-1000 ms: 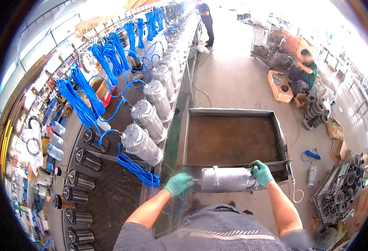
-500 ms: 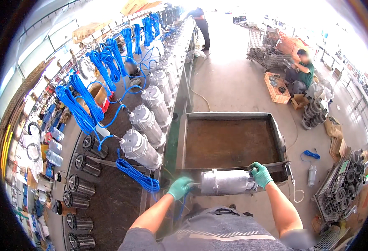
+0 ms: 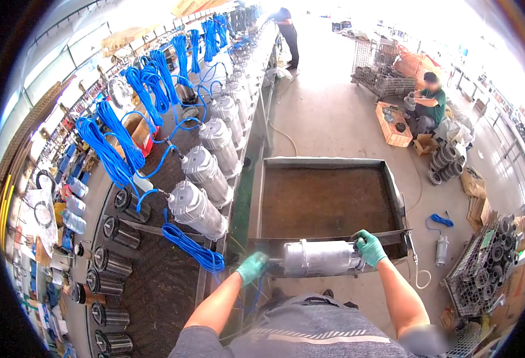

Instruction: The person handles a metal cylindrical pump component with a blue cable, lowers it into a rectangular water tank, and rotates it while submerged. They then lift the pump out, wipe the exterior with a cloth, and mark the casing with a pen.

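Note:
A grey metal submersible pump [image 3: 319, 258] lies level in front of me, at the near edge of a metal tank [image 3: 397, 191] that has a rusty brown inside. My left hand [image 3: 252, 268], in a green glove, is closed at the pump's left end, around its cable end as far as I can see. My right hand [image 3: 370, 248], also gloved in green, grips the right end with the fingers curled over it. A blue cable coil [image 3: 194, 247] lies left of my left hand, on the bench edge. Blue cable also hangs below that hand.
Several grey pumps [image 3: 198, 209] with bundled blue cables stand in a row along the left bench. Dark cylinders [image 3: 108, 259] lie nearer. On the right are a wire basket of black rings [image 3: 483, 268], a small pump [image 3: 441, 250] and a seated person [image 3: 431, 104]. Another person [image 3: 286, 36] stands far off.
My view has shifted slightly, and the pump and both hands keep nearly the same place and grip. The seated person's hands have moved and now hold a grey part.

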### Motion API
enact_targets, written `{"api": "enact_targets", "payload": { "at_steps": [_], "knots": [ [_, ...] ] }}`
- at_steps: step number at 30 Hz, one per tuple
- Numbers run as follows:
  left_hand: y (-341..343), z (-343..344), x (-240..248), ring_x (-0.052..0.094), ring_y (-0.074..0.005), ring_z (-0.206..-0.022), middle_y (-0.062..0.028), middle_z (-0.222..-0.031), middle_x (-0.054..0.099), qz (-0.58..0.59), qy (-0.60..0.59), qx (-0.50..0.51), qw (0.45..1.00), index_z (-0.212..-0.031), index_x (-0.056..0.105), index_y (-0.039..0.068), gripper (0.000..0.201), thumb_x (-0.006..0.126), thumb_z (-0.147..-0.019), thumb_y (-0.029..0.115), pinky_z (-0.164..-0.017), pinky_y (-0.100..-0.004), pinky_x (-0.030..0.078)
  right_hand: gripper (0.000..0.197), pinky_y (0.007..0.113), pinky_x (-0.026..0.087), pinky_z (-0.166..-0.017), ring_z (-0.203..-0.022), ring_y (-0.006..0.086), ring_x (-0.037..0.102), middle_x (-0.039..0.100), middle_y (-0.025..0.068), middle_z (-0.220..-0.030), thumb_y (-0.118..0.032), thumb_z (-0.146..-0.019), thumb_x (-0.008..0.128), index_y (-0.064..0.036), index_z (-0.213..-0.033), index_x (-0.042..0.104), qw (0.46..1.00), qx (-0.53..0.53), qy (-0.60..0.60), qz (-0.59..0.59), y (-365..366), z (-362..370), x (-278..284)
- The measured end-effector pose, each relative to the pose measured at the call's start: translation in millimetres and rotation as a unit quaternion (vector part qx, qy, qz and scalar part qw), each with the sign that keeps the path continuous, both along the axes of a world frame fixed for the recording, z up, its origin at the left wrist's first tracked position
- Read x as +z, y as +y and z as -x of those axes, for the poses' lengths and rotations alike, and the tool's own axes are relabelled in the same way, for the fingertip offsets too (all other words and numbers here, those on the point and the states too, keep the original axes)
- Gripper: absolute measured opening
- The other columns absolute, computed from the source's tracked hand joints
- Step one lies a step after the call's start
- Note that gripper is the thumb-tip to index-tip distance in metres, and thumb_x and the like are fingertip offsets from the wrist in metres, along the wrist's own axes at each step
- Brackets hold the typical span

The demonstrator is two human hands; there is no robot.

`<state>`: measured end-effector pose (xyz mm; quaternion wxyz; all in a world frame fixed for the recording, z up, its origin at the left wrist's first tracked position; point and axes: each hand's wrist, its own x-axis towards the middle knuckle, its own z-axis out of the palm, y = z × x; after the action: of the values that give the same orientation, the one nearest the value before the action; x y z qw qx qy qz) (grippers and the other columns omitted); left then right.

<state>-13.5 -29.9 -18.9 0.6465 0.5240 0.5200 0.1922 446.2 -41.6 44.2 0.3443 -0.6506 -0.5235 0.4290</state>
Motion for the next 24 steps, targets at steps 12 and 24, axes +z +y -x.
{"api": "enact_targets", "payload": {
  "at_steps": [12,24],
  "knots": [
    [-5.0,2.3,-23.1,0.043,-0.0116,-0.053,0.0017,-0.069,0.048,-0.001,-0.073,0.038,0.997,-0.096,0.059,0.018,0.04,0.05,-0.102,0.057,-0.046,-0.0288,0.037,0.02,0.025,0.048,-0.065,-0.072,0.007,0.053,0.063,0.0001,-0.081,-0.002,-0.097,0.05,-0.0061,-0.105,0.068,0.999,0.007,0.018,-0.037,1.5,11.8,15.3],
    [37.7,-7.3,-21.8,0.039,-0.0116,-0.039,0.0019,-0.059,0.054,0.213,-0.032,0.367,0.905,-0.074,0.051,0.02,0.053,0.054,-0.098,0.067,-0.038,-0.0291,0.028,0.02,0.023,0.048,-0.069,-0.073,0.0071,0.054,0.062,-0.001,-0.084,-0.002,-0.101,0.047,-0.0036,-0.109,0.066,0.999,0.011,0.028,0.012,0.5,4.3,11.2]
  ]
}}
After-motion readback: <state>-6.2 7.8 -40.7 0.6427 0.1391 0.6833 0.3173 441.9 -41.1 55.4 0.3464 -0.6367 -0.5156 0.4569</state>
